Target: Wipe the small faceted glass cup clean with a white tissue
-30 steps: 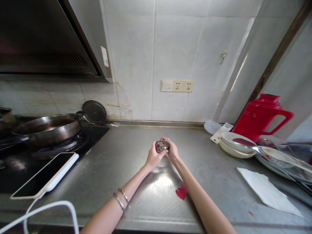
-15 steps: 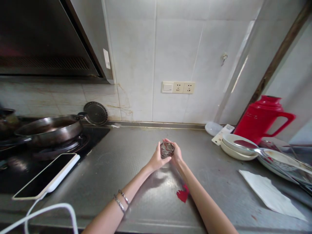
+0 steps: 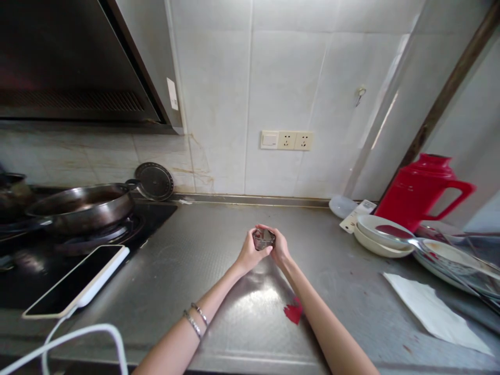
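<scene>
Gleaming between two palms, a small glass jar (image 3: 263, 239) with faceted, glinting sides sits lifted above the middle of the steel counter (image 3: 219, 250). The left hand (image 3: 249, 251) curls its fingers tight round one side and the right hand (image 3: 278, 247) wraps the other, so only the clear top of the jar shows. Below the wrists a wet red smear (image 3: 293, 312) stains the brushed, dimpled metal near the front edge. Toward the counter's right end lie a flat white paper napkin (image 3: 429, 311), stacked round white bowls (image 3: 380, 235) with a steel ladle (image 3: 422, 244) across them, and a glossy red plastic thermos jug (image 3: 422, 188) by the back corner. At the left end a slim white-edged phone (image 3: 74, 281) rests on its cable, beside a dark round wok (image 3: 80, 205) on the stove.
</scene>
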A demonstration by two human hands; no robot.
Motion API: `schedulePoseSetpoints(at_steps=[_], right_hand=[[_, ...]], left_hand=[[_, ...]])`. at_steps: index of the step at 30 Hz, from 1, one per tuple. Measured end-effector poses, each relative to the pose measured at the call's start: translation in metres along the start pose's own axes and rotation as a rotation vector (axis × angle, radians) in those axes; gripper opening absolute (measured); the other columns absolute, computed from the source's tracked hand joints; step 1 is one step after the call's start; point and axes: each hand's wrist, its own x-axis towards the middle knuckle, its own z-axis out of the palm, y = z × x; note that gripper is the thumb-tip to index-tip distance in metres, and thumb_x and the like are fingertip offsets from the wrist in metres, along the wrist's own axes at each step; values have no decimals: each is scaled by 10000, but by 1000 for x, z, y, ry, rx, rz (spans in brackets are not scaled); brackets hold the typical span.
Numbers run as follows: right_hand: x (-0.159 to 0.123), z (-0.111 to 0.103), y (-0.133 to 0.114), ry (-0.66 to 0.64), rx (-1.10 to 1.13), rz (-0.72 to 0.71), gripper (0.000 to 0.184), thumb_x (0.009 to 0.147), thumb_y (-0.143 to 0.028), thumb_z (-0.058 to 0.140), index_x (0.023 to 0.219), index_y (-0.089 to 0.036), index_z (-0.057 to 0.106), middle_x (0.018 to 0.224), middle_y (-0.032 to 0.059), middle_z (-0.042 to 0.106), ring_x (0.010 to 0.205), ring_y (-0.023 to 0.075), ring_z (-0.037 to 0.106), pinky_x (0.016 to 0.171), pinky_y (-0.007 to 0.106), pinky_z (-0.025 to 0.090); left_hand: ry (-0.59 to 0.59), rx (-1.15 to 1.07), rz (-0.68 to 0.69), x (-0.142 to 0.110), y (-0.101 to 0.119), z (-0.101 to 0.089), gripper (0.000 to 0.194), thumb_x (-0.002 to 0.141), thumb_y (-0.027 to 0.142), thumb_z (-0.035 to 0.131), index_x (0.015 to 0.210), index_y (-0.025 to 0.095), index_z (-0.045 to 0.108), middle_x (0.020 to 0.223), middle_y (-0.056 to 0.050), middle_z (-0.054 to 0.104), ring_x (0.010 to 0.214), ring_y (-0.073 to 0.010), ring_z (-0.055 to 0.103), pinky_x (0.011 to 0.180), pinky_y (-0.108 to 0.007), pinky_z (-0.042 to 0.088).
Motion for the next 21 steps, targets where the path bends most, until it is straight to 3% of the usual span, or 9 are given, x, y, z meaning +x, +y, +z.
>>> schedulePoseSetpoints(at_steps=[6,11,16,19,21], right_hand=[[0,5,11,78,-53,-64,335,659,-380,528,836,-184,734,943,45,726,911,224,635,817,318,493],[1,6,19,122,-73,-117,313,668,-345,546,887,-209,723,994,21,715,962,201,622,821,281,485],[6,2,18,196,63,-9,285,682,-309,537,883,-207,712,853,9,732,829,183,654,725,269,508],[8,-1,12,212,128,48,291,713,-303,496,890,-195,702,825,23,735,769,186,661,648,275,512],[8,-2,7,197,131,48,292,718,-290,484,886,-186,698,850,34,737,772,187,661,643,274,512]], left_hand=[[186,191,55,0,-8,0,652,629,263,739,1164,137,390,1132,-148,532,1126,-274,511,993,-451,380],[257,223,44,-2,-8,4,673,671,290,701,1222,130,350,1230,-179,477,1204,-278,457,1022,-439,359],[91,118,-5,3,1,-4,678,677,221,682,1277,122,379,1330,-186,458,1262,-288,423,1079,-451,302],[-68,-41,-70,10,3,-12,577,690,191,672,1229,169,471,1288,-133,539,1210,-271,492,1045,-432,363],[-110,-107,-67,14,3,-16,551,660,191,710,1175,164,516,1218,-121,593,1150,-265,541,1008,-415,404]])
